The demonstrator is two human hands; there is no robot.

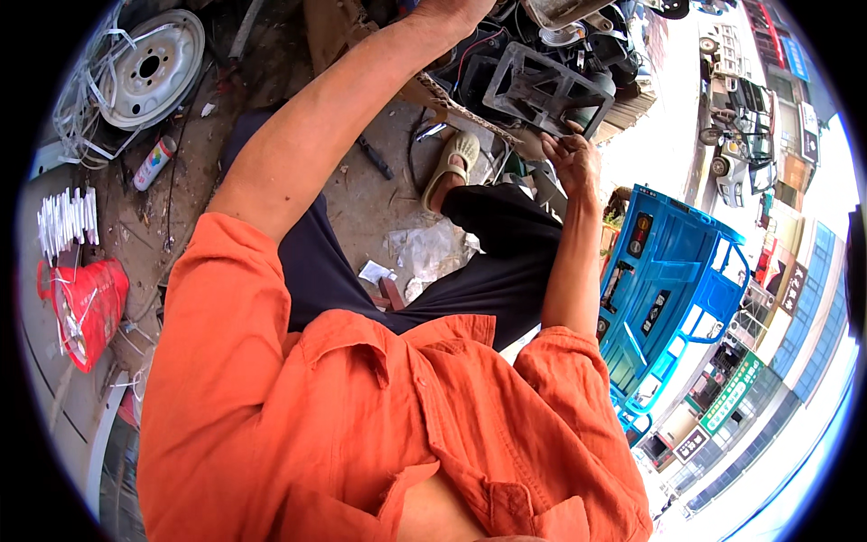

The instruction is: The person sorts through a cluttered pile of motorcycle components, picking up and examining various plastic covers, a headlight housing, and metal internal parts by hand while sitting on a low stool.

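Observation:
My left arm stretches up across the view, and my left hand (454, 11) is cut off by the top edge, so its fingers are hidden. It is beside the cardboard box (442, 101) and the pile of dark parts. On the other side of the box, my right hand (575, 163) has its fingers closed at the lower corner of a dark grey rectangular frame (547, 92) with crossbars. That frame lies tilted on a heap of black parts and wires.
A steel wheel rim (152, 68), a spray can (154, 163) and a red bag (88, 312) are at the left. Crumpled clear plastic (432, 251) lies between my legs, near my clog (452, 167). A blue cargo tricycle (664, 294) stands at the right by the street.

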